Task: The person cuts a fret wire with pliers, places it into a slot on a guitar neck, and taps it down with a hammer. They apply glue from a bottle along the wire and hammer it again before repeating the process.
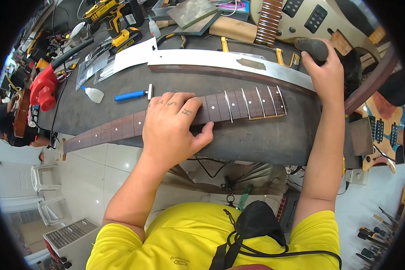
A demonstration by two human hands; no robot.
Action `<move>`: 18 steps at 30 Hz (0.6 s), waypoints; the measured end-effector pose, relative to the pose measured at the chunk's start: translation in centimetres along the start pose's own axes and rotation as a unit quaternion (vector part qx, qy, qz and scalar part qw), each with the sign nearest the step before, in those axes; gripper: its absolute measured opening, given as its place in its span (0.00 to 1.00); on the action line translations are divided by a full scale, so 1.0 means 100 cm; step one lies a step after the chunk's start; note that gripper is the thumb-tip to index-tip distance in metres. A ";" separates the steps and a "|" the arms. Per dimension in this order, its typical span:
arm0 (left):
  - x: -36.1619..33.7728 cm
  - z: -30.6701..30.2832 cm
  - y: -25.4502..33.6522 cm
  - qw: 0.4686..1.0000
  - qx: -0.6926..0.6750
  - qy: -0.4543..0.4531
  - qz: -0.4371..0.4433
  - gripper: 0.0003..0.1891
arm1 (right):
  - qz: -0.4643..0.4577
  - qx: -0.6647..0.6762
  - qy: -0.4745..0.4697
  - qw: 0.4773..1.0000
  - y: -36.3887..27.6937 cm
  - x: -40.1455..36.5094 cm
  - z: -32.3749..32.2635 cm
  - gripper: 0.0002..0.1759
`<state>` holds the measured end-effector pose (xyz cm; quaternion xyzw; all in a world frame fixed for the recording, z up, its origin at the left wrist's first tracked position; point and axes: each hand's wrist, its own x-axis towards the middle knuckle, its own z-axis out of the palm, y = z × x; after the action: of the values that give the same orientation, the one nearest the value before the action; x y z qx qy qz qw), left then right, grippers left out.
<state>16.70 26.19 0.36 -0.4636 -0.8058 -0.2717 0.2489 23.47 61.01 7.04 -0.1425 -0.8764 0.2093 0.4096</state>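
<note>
Findings at bench, head view:

- The guitar neck (238, 105) lies flat on the dark workbench (265, 141), running from the lower left of the frame up towards centre right. Its narrow end overhangs the bench edge at left. Metal frets show only on the wide right-hand part.
- The left hand (171, 130) sits on top of the neck at frame centre, palm down. The fingers bend over the far edge and the thumb presses the near edge, so the hand clasps the neck across its width. Bare fingerboard extends to the left of the hand, the fretted part to its right.
- The right hand (326, 67) is at the upper right, well apart from the left, fist clenched round a dark handle (311, 47). What the handle belongs to cannot be told.
- A long metal bar (211, 59) lies beyond the neck, roughly parallel to it, its right end just below the right hand.
- A blue-handled tool (130, 95) and a small white bottle (93, 94) lie left of the left hand, behind the neck.
- A yellow drill (110, 20) stands at upper left
</note>
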 end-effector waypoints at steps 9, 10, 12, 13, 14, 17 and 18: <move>0.000 -0.004 0.000 1.000 0.002 -0.007 -0.002 0.21 | -0.022 -0.058 -0.150 0.987 0.013 0.000 0.002 0.36; 0.000 -0.006 0.000 1.000 0.004 -0.022 -0.007 0.20 | -0.036 -0.058 -0.153 0.986 0.019 0.000 0.004 0.34; 0.001 -0.015 0.002 0.998 0.001 -0.062 -0.027 0.19 | -0.005 -0.004 -0.165 0.986 0.020 0.000 0.007 0.33; 0.002 -0.020 0.000 0.998 0.013 -0.059 -0.027 0.19 | 0.003 -0.025 -0.165 0.986 0.014 -0.001 0.006 0.31; 0.002 -0.024 -0.003 0.996 -0.026 -0.079 -0.038 0.18 | -0.001 -0.016 -0.161 0.987 0.011 0.000 0.006 0.31; 0.011 -0.040 -0.017 0.989 -0.085 -0.104 -0.059 0.17 | 0.056 -0.042 -0.189 0.979 0.009 0.000 0.006 0.31; 0.015 -0.046 -0.025 0.985 -0.112 -0.109 -0.075 0.16 | 0.058 -0.038 -0.187 0.980 0.012 -0.001 0.006 0.31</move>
<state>14.51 22.98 4.22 -0.4540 -0.8251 -0.3254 0.0852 23.16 61.87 5.99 -0.1672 -0.9351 0.2220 0.2197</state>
